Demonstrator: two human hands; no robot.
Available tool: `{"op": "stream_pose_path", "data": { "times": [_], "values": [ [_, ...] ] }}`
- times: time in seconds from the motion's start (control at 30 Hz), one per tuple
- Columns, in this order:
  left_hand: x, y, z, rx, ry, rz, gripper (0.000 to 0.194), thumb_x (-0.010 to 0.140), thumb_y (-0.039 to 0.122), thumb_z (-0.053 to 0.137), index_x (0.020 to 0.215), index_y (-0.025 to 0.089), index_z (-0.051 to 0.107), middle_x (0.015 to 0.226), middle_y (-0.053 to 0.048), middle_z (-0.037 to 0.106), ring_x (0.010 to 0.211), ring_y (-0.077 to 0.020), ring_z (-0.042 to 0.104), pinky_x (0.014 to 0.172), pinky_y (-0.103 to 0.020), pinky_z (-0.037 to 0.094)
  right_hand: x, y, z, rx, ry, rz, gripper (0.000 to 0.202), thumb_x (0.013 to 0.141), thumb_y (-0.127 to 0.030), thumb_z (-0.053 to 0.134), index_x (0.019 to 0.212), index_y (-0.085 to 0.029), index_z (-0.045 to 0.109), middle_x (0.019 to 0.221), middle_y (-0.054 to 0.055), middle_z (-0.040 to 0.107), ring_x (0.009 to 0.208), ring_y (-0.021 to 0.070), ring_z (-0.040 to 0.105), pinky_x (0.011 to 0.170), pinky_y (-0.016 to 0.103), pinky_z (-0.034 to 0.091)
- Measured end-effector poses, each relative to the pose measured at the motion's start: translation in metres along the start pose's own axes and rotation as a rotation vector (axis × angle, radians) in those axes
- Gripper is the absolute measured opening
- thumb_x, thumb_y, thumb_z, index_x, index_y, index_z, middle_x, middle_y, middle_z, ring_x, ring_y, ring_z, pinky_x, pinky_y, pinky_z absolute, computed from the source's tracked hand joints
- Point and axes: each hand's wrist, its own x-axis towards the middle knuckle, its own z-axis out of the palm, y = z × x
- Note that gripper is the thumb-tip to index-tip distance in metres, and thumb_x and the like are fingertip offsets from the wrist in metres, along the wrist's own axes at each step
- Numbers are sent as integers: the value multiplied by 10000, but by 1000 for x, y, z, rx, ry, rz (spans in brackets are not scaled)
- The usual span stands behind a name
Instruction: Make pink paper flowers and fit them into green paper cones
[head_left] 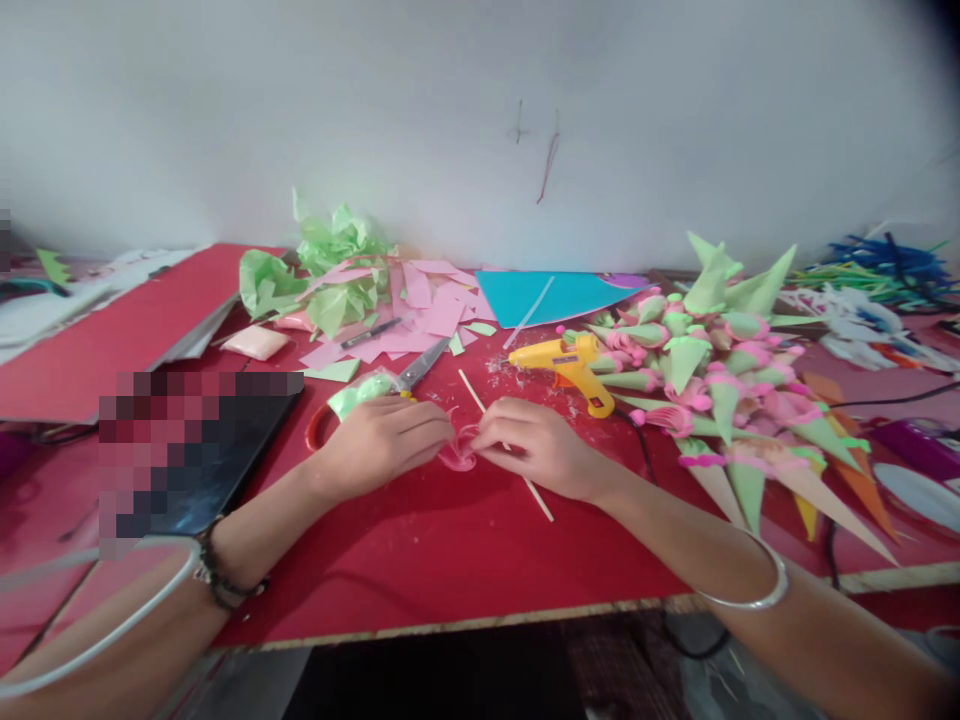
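Observation:
My left hand [386,440] is closed, its fingertips pinching the left side of a small curled pink piece, perhaps thin netting or ribbon [459,455]. From the other side, my right hand [544,445] pinches the same piece with thumb and fingers. A thin pale stick [540,502] lies slantwise on the table, passing behind my right fingers. Just beyond my right hand rests a yellow glue gun [574,362], nozzle to the left. Scissors [424,365] lie past my left hand, partly hidden by it and by a small packet of light green material [364,392].
A pile of green and pink paper cones [724,390] fills the right side. Pink paper scraps [442,305] and crumpled green tissue [341,240] lie at the back by a blue sheet [555,292]. A dark tablet-like device [247,450] sits left on the red table [420,570].

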Motion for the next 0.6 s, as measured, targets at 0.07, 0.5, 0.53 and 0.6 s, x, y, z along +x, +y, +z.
{"op": "stream_pose_path", "data": {
  "times": [0.07,0.5,0.53,0.6],
  "values": [
    [0,0,1,-46,-33,-24,132,851,236,431,862,175,548,825,-9,634,714,-113,583,659,-220,435,0,0,0,9,-10,4,112,825,-175,485,810,-147,592,791,46,574,775,119,521,703,234,443],
    [1,2,5,-314,-192,-266,115,813,193,446,797,183,560,760,6,580,694,-97,545,628,-192,389,3,0,5,20,-26,102,125,823,-188,492,757,-143,587,761,49,585,751,129,535,686,244,440],
    [1,2,5,-326,-194,-283,110,807,190,451,791,182,560,752,7,575,689,-97,540,623,-190,389,3,0,5,24,-27,104,123,822,-188,494,756,-142,588,759,49,585,749,128,535,683,243,439],
    [2,3,5,-341,-195,-303,101,795,182,458,780,182,557,740,10,569,683,-97,534,620,-190,391,3,0,5,32,-27,105,118,819,-186,499,757,-142,588,757,48,585,745,127,535,681,241,438]
  ]
}}
